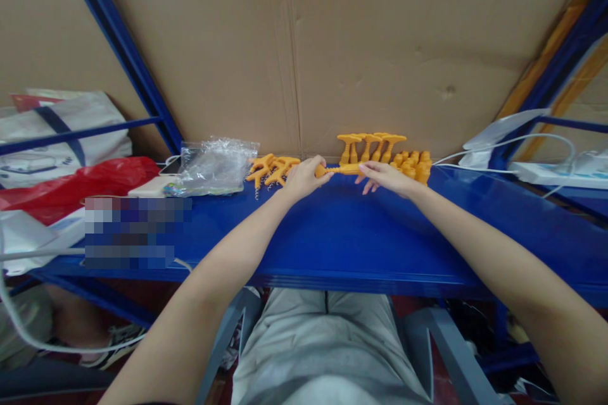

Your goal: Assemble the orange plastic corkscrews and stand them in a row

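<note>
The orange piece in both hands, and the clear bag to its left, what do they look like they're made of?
The orange piece looks like moulded plastic: uniform colour, smooth matte surface. The clear bag seems thin plastic film: see-through, crinkled, with shiny highlights.

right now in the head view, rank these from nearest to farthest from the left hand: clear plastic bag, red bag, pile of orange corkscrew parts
1. pile of orange corkscrew parts, just to the outer side of the left hand.
2. clear plastic bag, farther left on the blue shelf.
3. red bag, at the far left end.
</note>
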Motion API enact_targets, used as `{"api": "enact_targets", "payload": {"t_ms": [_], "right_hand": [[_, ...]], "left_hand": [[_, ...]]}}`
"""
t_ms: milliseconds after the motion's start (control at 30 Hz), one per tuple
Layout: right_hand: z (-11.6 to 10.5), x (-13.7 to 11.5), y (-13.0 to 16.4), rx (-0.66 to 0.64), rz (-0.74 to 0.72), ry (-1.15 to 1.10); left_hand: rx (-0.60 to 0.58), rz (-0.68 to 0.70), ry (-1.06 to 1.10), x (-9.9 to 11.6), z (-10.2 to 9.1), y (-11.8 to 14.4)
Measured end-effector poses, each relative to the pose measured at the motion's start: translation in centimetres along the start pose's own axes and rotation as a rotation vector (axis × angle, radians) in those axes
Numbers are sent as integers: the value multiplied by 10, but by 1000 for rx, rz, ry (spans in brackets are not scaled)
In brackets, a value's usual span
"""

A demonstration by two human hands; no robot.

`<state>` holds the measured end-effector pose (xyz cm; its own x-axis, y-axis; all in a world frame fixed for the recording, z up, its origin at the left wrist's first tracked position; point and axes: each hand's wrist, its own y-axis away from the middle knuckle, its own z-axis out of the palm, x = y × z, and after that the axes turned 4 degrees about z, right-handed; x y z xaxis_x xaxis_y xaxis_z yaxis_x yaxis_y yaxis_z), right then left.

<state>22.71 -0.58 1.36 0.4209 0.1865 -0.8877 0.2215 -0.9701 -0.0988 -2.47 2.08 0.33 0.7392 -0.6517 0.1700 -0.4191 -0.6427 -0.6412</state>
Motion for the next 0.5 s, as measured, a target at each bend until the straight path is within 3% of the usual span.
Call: {"api": "enact_targets", "payload": {"t_ms": [167,500], "right_hand": [[-2,16,-9,23,-165,-49],[-1,4,-2,-29,-136,-59]], "left_hand": [[-9,2,-23,2,-2,1],[-43,-21,-18,7,-5,2]]}}
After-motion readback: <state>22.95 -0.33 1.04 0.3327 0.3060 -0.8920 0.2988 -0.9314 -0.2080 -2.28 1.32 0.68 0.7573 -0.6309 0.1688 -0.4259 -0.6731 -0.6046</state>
